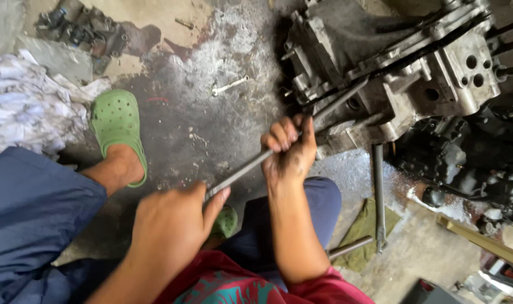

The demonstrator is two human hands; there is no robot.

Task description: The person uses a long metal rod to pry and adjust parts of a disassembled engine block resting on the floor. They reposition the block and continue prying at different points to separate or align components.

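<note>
Single head view, steeply down, close over hands (228, 191), knees, oily floor (211, 112).

A green perforated clog (117, 126) rests on the stained, oily concrete floor (211, 124). Crumpled white rags (25, 107) lie heaped at far left, touching the clog's outer side. A small spanner (229, 85) lies flat on the floor, well apart from the clog. A long steel bar (378, 197) lies partly across an olive cloth (364, 228). Dirty metal parts (82, 31) sit at upper left.
</note>
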